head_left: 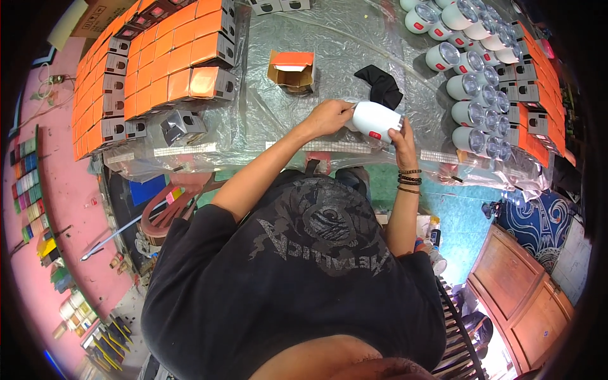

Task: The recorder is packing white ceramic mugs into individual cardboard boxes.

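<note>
A white tumbler (373,117) with a small red label is held tilted on its side just above the table's near edge. My right hand (404,140) is closed round its right end, thumb on the side near the label. At the opposite end, my left hand (332,118) has its fingers pinched against the tumbler; the fingertips are partly hidden. Just beyond the tumbler lies a crumpled black cloth (383,87). An open orange box (292,71), its flap up and brown inside showing, stands beyond my left hand.
Clear plastic sheeting (304,31) covers the table. Stacked orange boxes (174,57) fill its left side, with a grey-and-black box (183,126) in front. Several white tumblers with clear lids (468,114) stand in rows at the right, beside more orange boxes (538,88). A pink chair (168,209) stands lower left.
</note>
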`<state>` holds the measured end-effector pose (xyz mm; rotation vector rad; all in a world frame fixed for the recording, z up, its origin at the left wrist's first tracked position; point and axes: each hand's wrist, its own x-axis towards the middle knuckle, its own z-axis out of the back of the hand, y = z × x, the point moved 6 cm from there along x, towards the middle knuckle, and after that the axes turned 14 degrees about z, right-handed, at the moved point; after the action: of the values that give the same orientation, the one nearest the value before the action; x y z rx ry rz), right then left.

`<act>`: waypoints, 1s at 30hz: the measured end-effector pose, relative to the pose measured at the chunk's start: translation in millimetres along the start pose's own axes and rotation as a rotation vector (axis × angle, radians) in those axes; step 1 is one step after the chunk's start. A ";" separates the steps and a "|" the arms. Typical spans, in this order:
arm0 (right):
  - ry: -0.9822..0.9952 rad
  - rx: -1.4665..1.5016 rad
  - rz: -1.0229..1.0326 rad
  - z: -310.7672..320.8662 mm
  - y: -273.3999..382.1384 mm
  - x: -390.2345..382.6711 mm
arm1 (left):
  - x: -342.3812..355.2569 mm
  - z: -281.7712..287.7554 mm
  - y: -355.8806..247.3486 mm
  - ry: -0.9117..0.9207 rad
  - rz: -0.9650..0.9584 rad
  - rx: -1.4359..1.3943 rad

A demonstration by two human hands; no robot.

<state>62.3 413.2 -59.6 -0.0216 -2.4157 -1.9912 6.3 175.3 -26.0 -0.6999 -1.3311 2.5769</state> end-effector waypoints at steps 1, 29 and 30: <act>0.006 -0.144 0.033 -2.2 8.5 0.1 | -1.6 0.8 0.3 -0.015 0.002 -0.034; 0.094 -0.632 0.087 -39.3 55.5 -20.6 | -44.9 2.7 -21.0 -0.275 -0.288 0.173; 0.089 -0.650 0.097 -41.0 56.9 -21.9 | -46.7 0.4 -19.9 -0.274 -0.289 0.173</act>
<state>85.2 383.7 3.8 -0.0525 -1.5859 -2.5548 45.7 170.8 5.7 -0.1169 -1.1556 2.5696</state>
